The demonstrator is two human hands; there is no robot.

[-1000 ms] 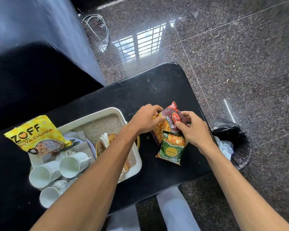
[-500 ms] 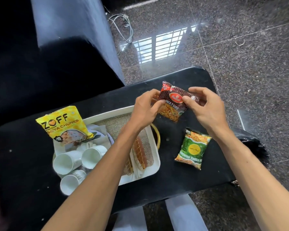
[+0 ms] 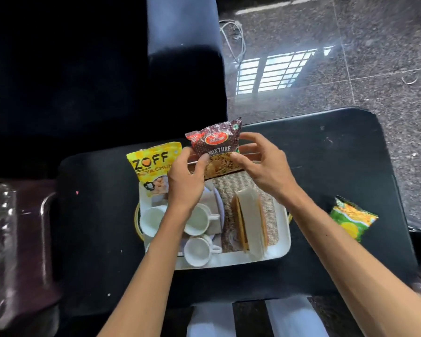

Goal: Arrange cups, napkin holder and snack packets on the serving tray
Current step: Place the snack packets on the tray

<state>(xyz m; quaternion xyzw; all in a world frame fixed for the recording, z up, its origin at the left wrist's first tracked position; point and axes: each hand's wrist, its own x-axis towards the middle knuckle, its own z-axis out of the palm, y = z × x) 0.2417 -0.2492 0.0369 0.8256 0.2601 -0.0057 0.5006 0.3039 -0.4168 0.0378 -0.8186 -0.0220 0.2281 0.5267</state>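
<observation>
The left hand (image 3: 185, 181) and right hand (image 3: 265, 171) each pinch a side of the red mixture packet (image 3: 216, 144), holding it over the far end of the white tray (image 3: 253, 260) and hiding the rim there. The left forearm covers part of the white cups (image 3: 197, 251) beside the napkin holder (image 3: 249, 220), and the hand cuts off the yellow packet (image 3: 151, 164) at the tray's far left corner. A blurred green packet (image 3: 353, 218) lies apart on the black table (image 3: 326, 154), right of the tray.

Lifted off the green packet (image 3: 351, 218) — the mixture packet (image 3: 216, 147), pinched between left hand (image 3: 184, 181) and right hand (image 3: 265, 166), now hangs over the far end of the tray (image 3: 253, 260).
</observation>
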